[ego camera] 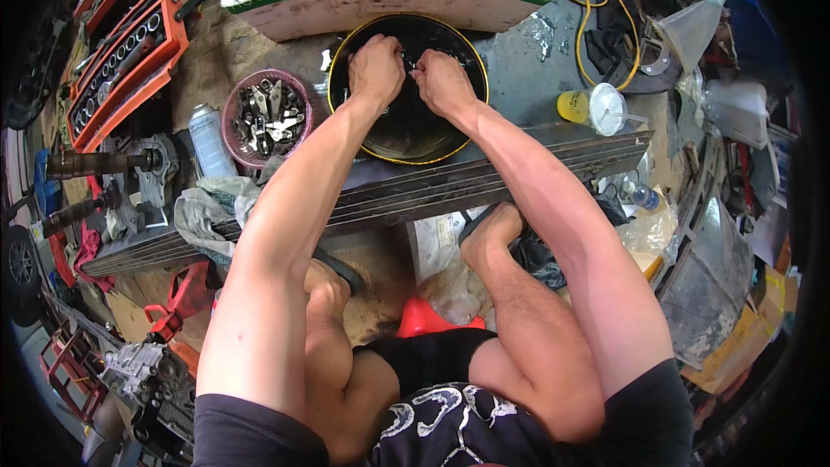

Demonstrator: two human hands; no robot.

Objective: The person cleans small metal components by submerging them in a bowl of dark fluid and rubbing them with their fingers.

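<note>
A round black basin (pixel 425 143) with a yellow rim sits in front of me, with dark, wet-looking contents. Both my hands are inside its rim, close together near the far side. My left hand (pixel 377 71) has its fingers curled, and its fingertips are partly hidden. Opposite it, my right hand (pixel 447 83) pinches a small shiny part (pixel 412 67) at the fingertips, too small to name. Left of the basin stands a pink plastic basket (pixel 227 136) of metal rocker arms (pixel 275 113).
Behind the basin is a white foam box (pixel 389 6) holding dark parts. An aerosol can (pixel 211 139) and a grey rag (pixel 211 204) lie left, near an orange socket-set case (pixel 170 26). A drink cup (pixel 587 107) lies tipped at right, near a yellow cable (pixel 583 19).
</note>
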